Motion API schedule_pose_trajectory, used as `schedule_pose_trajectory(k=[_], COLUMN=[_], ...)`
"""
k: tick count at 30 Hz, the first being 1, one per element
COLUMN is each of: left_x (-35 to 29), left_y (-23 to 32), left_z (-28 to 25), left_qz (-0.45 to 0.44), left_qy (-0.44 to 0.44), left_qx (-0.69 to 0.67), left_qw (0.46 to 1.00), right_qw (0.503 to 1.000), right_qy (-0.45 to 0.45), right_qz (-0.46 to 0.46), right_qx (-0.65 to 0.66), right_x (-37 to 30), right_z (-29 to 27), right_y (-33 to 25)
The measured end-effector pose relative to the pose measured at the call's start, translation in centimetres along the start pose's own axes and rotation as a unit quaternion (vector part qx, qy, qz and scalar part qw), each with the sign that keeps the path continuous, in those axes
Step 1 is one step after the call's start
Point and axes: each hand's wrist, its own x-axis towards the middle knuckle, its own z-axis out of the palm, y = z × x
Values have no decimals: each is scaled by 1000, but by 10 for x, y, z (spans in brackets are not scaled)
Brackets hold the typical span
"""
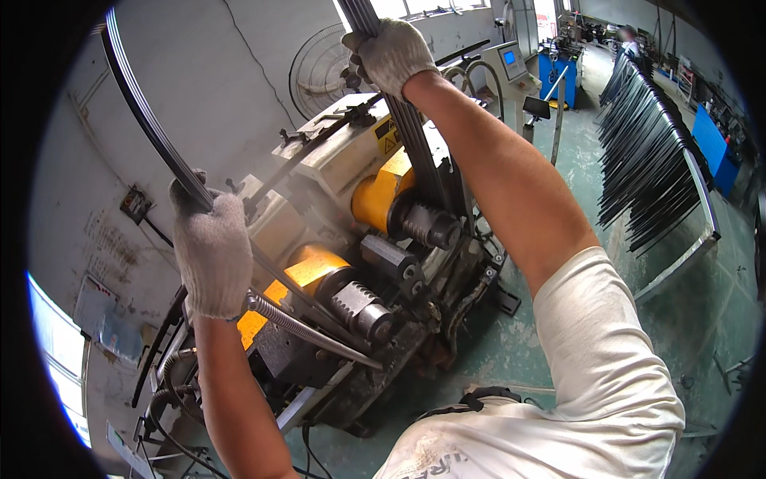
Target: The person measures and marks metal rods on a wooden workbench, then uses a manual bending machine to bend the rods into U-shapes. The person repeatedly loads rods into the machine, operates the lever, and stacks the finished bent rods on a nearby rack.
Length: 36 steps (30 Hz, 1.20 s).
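Observation:
My left hand [211, 255], in a pale knit glove, is closed around a bundle of dark, narrow strips [144, 108] that curves up to the upper left. Higher and farther right, my gloved right hand [395, 60] grips another length of dark strips [417, 148], which slants down to the machine. Whether both lengths are one bundle, I cannot tell. Between my arms stands the machine [331, 164], with a yellow cylindrical part [375, 203] and a toothed dark roller [359, 307] nearest me. My fingertips are partly hidden behind the strips.
A coiled-spring hose [295, 323] runs beside my left wrist. Behind the machine are a large fan [315, 72] and a control box [513, 60]. At right, a metal rack [706, 191] carries many hanging black strips [650, 152]. A person [630, 44] stands far off.

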Motion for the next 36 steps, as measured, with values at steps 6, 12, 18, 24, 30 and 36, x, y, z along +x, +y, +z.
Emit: schedule_pose_trajectory(k=[6,12,18,24,30,36], left_x=[0,2,16,34,18,-6], left_y=[-5,-4,-17,-37,-75,-38], left_z=[4,2,-4,-21,-38,-52], left_qz=[-2,6,-1,18,141,-62], left_qy=[1,8,-17,-59,-146,-169], left_qx=[-21,-10,-47,48,110,6], left_qw=[1000,1000,999,997,973,984], right_qw=[929,925,846,865,986,951], right_qy=[1,-14,-88,-61,32,225], right_qz=[-138,-132,-218,-172,152,61], right_qx=[-344,-355,-478,-466,58,202], right_x=[-13,-11,0,-2,-61,-243], right_z=[-26,-27,-26,-19,-29,-36], right_y=[-24,-26,-22,3,-18,-34])
